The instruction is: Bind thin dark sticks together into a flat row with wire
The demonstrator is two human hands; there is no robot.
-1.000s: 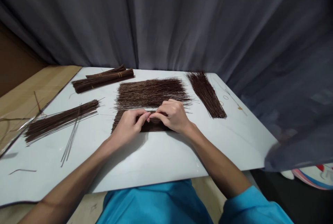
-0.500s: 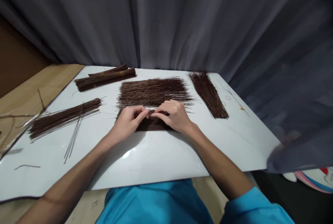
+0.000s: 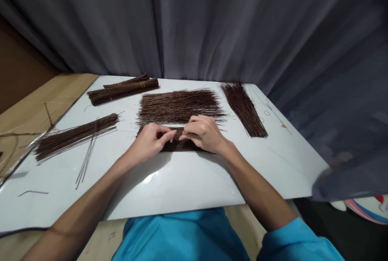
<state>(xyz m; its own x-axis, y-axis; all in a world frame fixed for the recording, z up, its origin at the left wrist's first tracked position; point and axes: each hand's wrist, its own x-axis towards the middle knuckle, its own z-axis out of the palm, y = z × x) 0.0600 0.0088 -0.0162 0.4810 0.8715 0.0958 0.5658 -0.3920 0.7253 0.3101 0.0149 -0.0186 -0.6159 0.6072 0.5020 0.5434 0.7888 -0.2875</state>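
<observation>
A dense strip of thin dark-brown sticks (image 3: pixel 178 146) lies across the middle of the white table, partly covered by both hands. Above its left part, my left hand (image 3: pixel 151 140) is closed with thumb and forefinger pinched together. Close beside it, fingertips nearly meeting, my right hand (image 3: pixel 206 134) pinches over the same sticks. Whatever is between the fingers is too fine to make out. Just behind spreads a wider layer of brown sticks (image 3: pixel 178 106), laid lengthwise from left to right with ragged ends.
Tied stick bundles (image 3: pixel 124 91) lie at the back left. A loose bundle (image 3: pixel 75 136) and several single sticks (image 3: pixel 87 160) are at left. Another bundle (image 3: pixel 245 111) rests at right, near small rings (image 3: pixel 266 113). A grey curtain (image 3: pixel 194 26) hangs behind the table (image 3: pixel 188 188).
My right hand has shifted slightly to the right and its fingers have curled in more. My left hand has moved a little to the right, still pinching.
</observation>
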